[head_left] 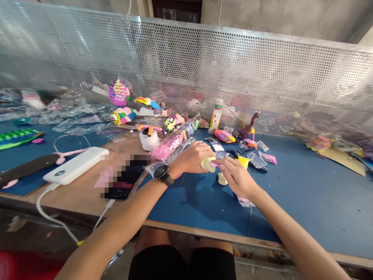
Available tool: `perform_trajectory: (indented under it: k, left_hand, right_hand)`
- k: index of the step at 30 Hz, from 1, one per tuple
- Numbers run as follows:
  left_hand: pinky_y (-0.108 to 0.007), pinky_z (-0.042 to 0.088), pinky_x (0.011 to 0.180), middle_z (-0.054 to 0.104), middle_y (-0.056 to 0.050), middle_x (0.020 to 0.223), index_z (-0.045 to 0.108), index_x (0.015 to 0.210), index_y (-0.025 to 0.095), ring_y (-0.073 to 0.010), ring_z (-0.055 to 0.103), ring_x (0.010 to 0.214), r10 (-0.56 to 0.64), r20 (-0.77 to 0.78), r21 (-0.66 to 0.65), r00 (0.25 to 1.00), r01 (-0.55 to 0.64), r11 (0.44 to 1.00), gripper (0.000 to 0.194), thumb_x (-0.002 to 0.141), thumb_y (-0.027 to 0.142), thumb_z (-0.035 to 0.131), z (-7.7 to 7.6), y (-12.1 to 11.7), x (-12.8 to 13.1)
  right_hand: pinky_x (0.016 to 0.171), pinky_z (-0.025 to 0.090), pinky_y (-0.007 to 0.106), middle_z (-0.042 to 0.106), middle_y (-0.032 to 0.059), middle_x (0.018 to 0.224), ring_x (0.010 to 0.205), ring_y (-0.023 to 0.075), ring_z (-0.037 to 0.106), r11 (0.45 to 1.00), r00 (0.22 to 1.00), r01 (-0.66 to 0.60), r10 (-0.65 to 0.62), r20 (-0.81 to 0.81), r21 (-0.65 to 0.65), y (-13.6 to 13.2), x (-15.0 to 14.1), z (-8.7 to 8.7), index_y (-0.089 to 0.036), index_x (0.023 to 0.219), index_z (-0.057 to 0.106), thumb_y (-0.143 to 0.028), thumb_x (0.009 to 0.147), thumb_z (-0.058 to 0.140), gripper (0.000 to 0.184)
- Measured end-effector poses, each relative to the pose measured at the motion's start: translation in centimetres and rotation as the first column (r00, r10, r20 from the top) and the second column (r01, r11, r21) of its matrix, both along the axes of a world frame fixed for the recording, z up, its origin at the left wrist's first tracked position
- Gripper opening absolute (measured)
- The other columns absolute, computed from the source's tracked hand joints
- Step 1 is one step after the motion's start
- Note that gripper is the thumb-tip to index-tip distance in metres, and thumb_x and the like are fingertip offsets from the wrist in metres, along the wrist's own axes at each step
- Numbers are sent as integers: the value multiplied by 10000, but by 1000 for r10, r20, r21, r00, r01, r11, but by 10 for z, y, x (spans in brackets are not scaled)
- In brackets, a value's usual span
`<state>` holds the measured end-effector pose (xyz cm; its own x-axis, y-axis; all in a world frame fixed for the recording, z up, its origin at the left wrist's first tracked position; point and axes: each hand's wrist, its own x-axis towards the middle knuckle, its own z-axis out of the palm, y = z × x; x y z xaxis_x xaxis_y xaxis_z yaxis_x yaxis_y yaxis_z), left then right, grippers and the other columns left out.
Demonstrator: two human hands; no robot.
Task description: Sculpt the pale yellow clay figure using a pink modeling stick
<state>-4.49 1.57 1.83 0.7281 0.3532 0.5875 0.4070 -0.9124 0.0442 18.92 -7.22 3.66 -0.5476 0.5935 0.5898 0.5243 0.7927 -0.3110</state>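
Fingers of the left hand [192,156] curled round a pale-yellow lump [205,164], held just above the table [305,194]. Fingers of the right hand [238,175] pinched narrow at its near side, on a slim pinkish piece [216,160]; tool or strip of material, cannot tell.

Progress, by judgement: shaping or joining under way, not finished. Lump rounded, with a lobed edge; what shows is mostly plain, the rest hidden by the hand. A cream lump [222,179] lies apart on the table below the hands, looks unused.

Materials: lumps matte and soft-looking, probably modelling clay. Pink packets [167,147] in crinkled clear film; yellow packet [243,161] beside the right hand. Beyond: a flat multicoloured oval [224,136], a long-necked figure [249,130], a wavy-striped disc [119,92], all looking complete. Behind them, a shiny perforated metal screen [247,70].
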Motion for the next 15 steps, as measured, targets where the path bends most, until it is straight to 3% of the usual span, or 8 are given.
perform_trajectory:
  k: [8, 15]
  left_hand:
    - [-492, 507, 1048, 788, -52, 1112, 733, 1074, 221, -276, 719, 1103, -11, -17, -10, 1000, 11, 1000, 308, 789, 328, 782, 3, -1, -2]
    - [-486, 519, 1052, 788, -58, 1098, 723, 1073, 220, -275, 722, 1091, -51, 25, -27, 998, 51, 998, 326, 768, 318, 785, 3, -2, 0]
  right_hand:
    - [763, 436, 368, 761, 60, 969, 863, 219, 681, 996, 998, 11, -16, 53, 86, 10, 7, -7, -235, 1155, 681, -286, 1154, 443, 244]
    - [775, 467, 362, 709, 56, 942, 857, 216, 640, 1000, 999, 3, -2, -42, 20, 13, 8, -11, -231, 1108, 640, -291, 1140, 469, 184]
